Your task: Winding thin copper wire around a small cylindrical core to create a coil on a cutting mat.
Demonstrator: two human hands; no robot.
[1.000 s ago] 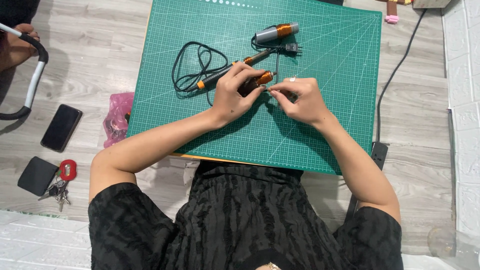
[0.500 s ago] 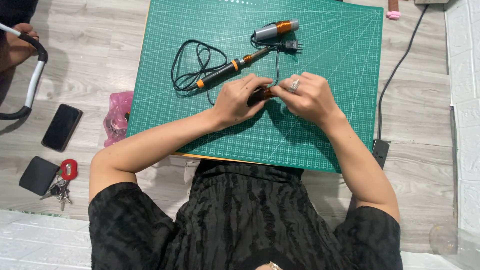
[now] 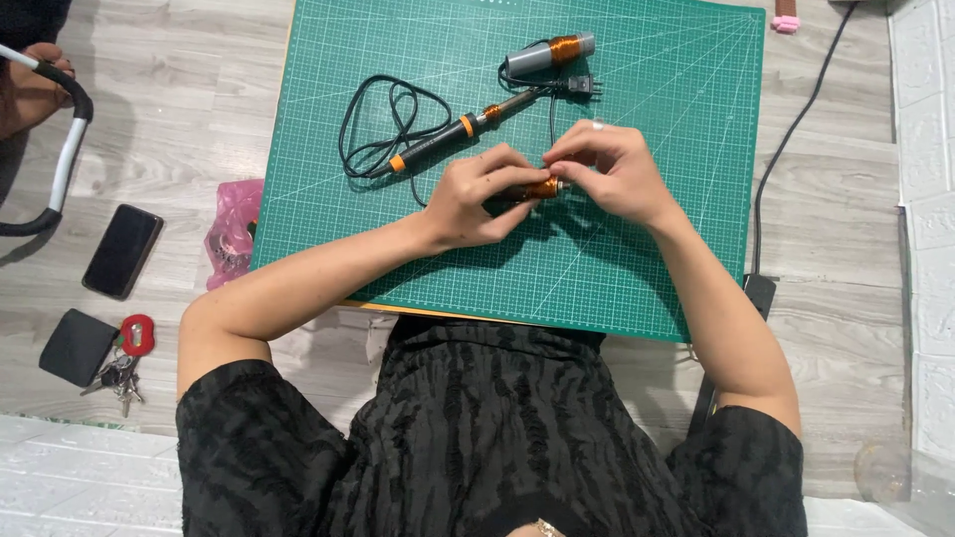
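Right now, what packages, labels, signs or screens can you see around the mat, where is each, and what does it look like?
Phone: on the floor left of the green cutting mat, a flat black rectangle, screen dark.
Plastic bag: at the mat's left edge, crumpled, pink.
Black pouch: on the floor below the phone, dark and squarish, beside a red key fob with keys.
No signs or readable labels show.

My top (image 3: 497,438): black, crinkled wavy-textured fabric, short sleeves ending above the elbows. Forearms bare. Left hand (image 3: 477,199) bare, no jewellery visible. Right hand (image 3: 612,174) has a ring (image 3: 598,125) on one finger. No gloves, no watch.
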